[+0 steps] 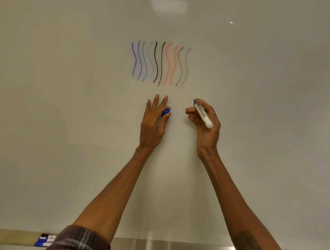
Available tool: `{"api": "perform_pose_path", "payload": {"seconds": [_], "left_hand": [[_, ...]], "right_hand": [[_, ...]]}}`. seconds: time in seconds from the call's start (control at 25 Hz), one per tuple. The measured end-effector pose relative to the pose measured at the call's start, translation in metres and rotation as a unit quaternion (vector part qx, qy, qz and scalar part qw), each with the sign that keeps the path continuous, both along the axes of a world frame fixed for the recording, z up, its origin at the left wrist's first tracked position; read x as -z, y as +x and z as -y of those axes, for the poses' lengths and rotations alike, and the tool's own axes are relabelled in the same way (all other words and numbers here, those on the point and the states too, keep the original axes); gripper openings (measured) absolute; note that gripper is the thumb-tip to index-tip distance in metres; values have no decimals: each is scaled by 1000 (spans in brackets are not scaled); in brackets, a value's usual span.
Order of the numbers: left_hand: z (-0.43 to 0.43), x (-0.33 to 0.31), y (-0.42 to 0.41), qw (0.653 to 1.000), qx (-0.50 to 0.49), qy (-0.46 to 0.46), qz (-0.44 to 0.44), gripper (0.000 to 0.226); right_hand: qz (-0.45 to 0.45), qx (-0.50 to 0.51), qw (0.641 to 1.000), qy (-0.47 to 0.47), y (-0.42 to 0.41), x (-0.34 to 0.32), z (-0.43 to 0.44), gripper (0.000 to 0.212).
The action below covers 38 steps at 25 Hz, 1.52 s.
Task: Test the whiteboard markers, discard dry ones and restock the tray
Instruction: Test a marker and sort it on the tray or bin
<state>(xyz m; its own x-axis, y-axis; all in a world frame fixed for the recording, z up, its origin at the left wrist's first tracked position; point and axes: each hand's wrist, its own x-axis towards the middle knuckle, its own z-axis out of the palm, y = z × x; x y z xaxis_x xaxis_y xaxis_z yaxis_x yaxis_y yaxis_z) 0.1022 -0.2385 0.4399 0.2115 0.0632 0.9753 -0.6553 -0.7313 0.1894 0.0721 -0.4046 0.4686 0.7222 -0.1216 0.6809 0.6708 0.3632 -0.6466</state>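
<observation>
Between wavy lines and tray, left hand pinches blue cap, right hand grips marker.

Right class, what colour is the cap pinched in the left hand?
The cap is blue; the head view shows it.

The whiteboard is shining smooth and glossy, the brushed-metal tray is gleaming softly, the cap and marker are showing slick plastic, and the plaid cloth sleeve is looking matt.
</observation>
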Motion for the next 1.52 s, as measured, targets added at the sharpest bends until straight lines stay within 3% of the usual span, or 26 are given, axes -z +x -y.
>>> {"api": "perform_pose_path", "payload": {"seconds": [0.16,0.28,0.48,0.76,0.88,1.04,1.2,1.36,1.52], "left_hand": [[-10,5,24,994,-60,84,24,38],[-9,9,30,991,-92,85,41,35],[-9,8,32,990,-99,83,49,32],[-9,9,32,990,-102,82,50,27],[-9,8,33,990,-105,81,53,28],[-9,7,31,992,-97,69,48,32],[-9,8,32,992,-96,67,45,28],[-8,9,33,992,-95,60,58,29],[-8,10,34,991,-98,58,66,32]], "right_hand": [[22,15,1000,-8,5,-14,1,24],[26,31,999,3,11,-23,-2,21],[60,155,986,-32,22,-54,-12,28],[170,283,941,-81,38,-104,-16,23],[203,322,916,-125,46,-98,-15,25],[181,367,901,-143,48,-51,-14,24],[153,362,905,-166,38,-29,-16,22],[169,334,924,-82,34,-70,-5,20],[204,351,907,-117,45,-100,-4,26]]}}
